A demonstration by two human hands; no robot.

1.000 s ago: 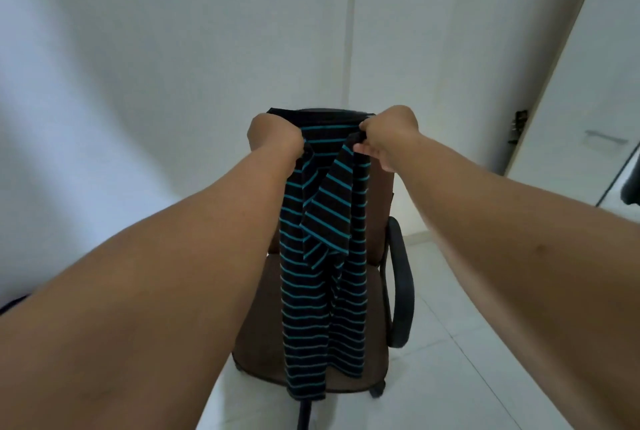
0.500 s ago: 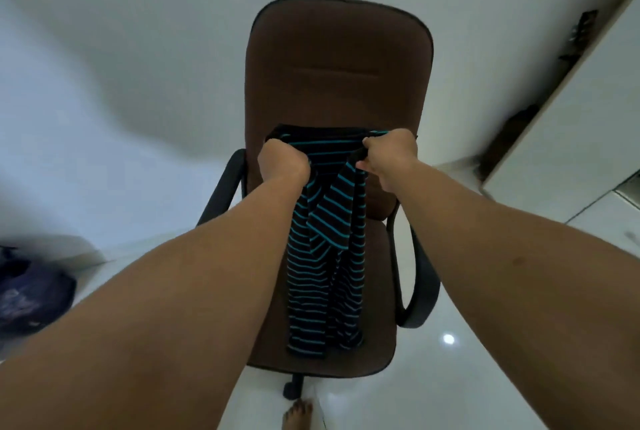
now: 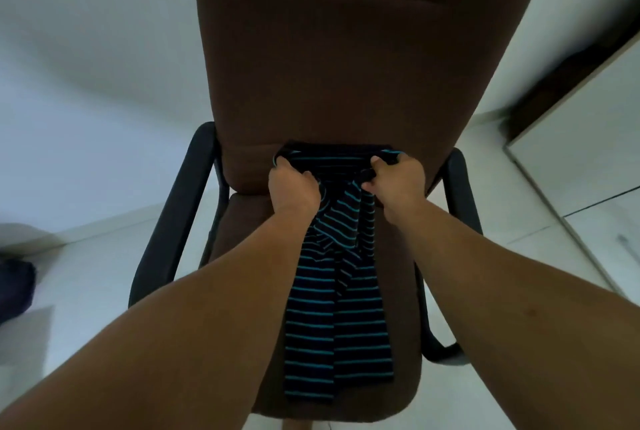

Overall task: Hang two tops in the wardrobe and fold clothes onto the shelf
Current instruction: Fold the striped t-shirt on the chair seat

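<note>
— Fingers, both hands: condition?

— Fingers [image 3: 376, 163] of the right hand [image 3: 398, 183] were curled round the top right corner of the striped top [image 3: 337, 308], bunching the fabric. The left hand [image 3: 294, 187] gripped the top left corner likewise, its fingers wrapped under the cloth and mostly hidden. Neither hand was slack.

— Location of the garment?

— The striped top, black with thin teal bands, was held folded lengthwise into a narrow strip. Its upper edge sat at the foot of the backrest of a brown office chair [image 3: 329, 66]. The rest ran down over the seat toward the front edge; whether it lay flat on the seat or hung just above it could not be told.

— Surroundings?

— Black armrests stood on either side of the seat. White tiled floor [image 3: 97, 256] lay beneath. A dark bundle [image 3: 15, 287] rested on the floor at the left edge, too blurred to identify. A white cabinet panel [image 3: 588, 138] stood at the right.
</note>
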